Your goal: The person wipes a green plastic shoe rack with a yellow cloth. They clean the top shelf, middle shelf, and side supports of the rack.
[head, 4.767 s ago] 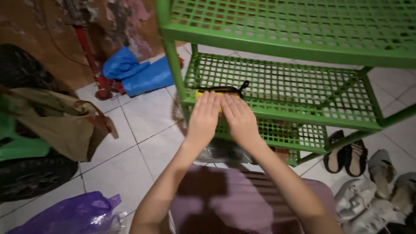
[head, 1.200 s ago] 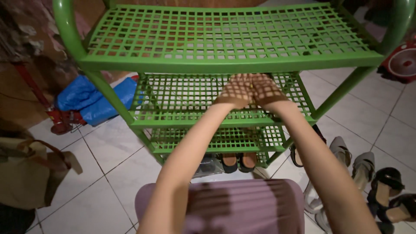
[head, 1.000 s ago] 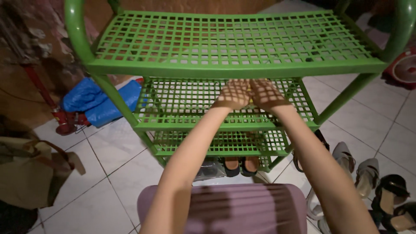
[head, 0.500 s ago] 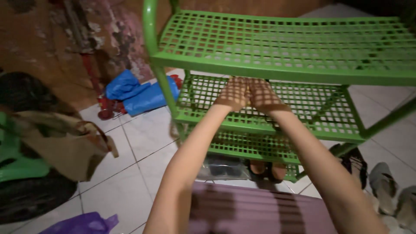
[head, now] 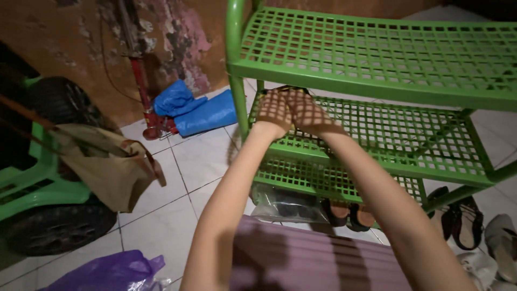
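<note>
Green lattice shadow falls across both hands, which lie side by side on the second shelf (head: 377, 134) of a green metal rack (head: 235, 64). The left hand (head: 274, 110) and right hand (head: 307, 113) press palms down, fingers flat, over a small item; only a thin dark edge (head: 284, 88) shows past the fingertips, so whether either grip closes on it cannot be told. Compared with a moment ago, the hands sit closer to the rack's left post, suggesting the item has slid leftward along the shelf. Under the rack lie a clear plastic bag (head: 288, 205) holding dark things and brown sandals (head: 350, 215). Left of the rack hangs a tan bag (head: 110, 161); a purple bag (head: 102, 272) lies nearer.
</note>
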